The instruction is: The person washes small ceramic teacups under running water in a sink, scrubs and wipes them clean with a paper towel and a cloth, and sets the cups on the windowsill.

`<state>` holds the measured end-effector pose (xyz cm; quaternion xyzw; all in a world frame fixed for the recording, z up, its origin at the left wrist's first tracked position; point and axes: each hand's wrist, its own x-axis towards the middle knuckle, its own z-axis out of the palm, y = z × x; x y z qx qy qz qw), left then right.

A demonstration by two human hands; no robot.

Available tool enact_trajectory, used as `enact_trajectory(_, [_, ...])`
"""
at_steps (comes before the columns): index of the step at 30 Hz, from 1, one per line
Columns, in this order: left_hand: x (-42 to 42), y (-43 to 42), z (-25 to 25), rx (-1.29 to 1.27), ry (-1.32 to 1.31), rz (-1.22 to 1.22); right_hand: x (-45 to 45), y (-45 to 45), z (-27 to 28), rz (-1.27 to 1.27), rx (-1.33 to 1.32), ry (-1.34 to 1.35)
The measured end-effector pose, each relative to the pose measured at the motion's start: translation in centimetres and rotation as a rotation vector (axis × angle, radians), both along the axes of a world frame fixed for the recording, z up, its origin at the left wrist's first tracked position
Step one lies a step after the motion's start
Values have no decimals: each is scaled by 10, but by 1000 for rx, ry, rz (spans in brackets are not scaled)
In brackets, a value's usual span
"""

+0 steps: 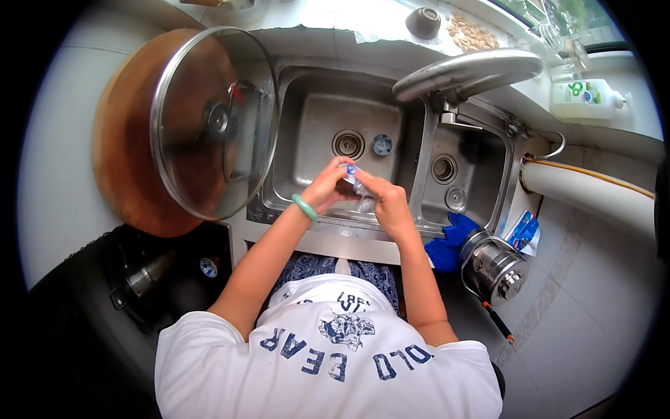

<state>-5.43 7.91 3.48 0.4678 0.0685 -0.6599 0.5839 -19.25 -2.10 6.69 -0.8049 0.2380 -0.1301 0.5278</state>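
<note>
Over the front part of the large sink basin (pixel 317 105), my two hands meet around a small item with blue and white on it (pixel 350 170). My left hand (pixel 328 187), with a green bangle at the wrist, has its fingers wrapped round this item. My right hand (pixel 386 201) is closed on a crumpled, shiny clear piece (pixel 364 195), perhaps plastic; whether it is joined to the blue-and-white item cannot be made out. Behind my hands, a small blue-and-white round dish (pixel 382 144) lies in the basin beside the drain (pixel 348 144).
A glass lid (pixel 216 167) leans over a round wooden board (pixel 122 133) at left. The faucet (pixel 467 70) reaches over the basins. Blue gloves (pixel 450 244) and a metal pot (pixel 497 269) are at right. A white bottle (pixel 586 98) stands on the sill.
</note>
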Motion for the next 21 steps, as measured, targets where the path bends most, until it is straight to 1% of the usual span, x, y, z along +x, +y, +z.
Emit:
enact_trajectory(1, [3,-4,-18,3,-1,1,2,-4,-6,1,3,-1])
enact_trajectory(3, [13,-14,-89,103,-83,208,4,-15,-17,-221,-17,-29])
enact_trajectory(4, [21,-21,-120,186,-85,261,2,-18,-25,-278,65,-25])
enact_trajectory(5, [29,-29,-151,267,-88,315,1,-22,-29,-272,65,-29])
enact_trajectory(6, [36,-38,-177,267,-90,321,-1,-23,-31,-321,204,-16])
enact_trajectory(7, [43,-47,-202,452,-253,315,-3,-25,-33,-369,342,-4])
enact_trajectory(8, [52,-55,-227,636,-416,305,-7,-24,-36,-367,344,2])
enact_trajectory(9, [63,-57,-261,635,-415,311,-12,-22,-40,-362,342,1])
enact_trajectory(10, [73,-57,-298,746,-640,120,-17,-19,-44,-359,376,11])
enact_trajectory(12, [83,-63,-285,908,-999,-293,-26,-13,-48,-356,445,47])
enact_trajectory(13, [87,-61,-307,907,-996,-282,-29,-9,-47,-362,467,61])
enact_trajectory(14, [93,-57,-330,843,-1025,-174,-33,-5,-49,-357,462,78])
enact_trajectory(15, [96,-61,-324,853,-1004,-139,-37,-2,-53,-356,453,94])
enact_trajectory(19, [99,-74,-257,797,-803,158,-45,2,-58,-361,492,90])
enact_trajectory(21, [101,-81,-231,748,-721,253,-44,1,-59,-427,554,54])
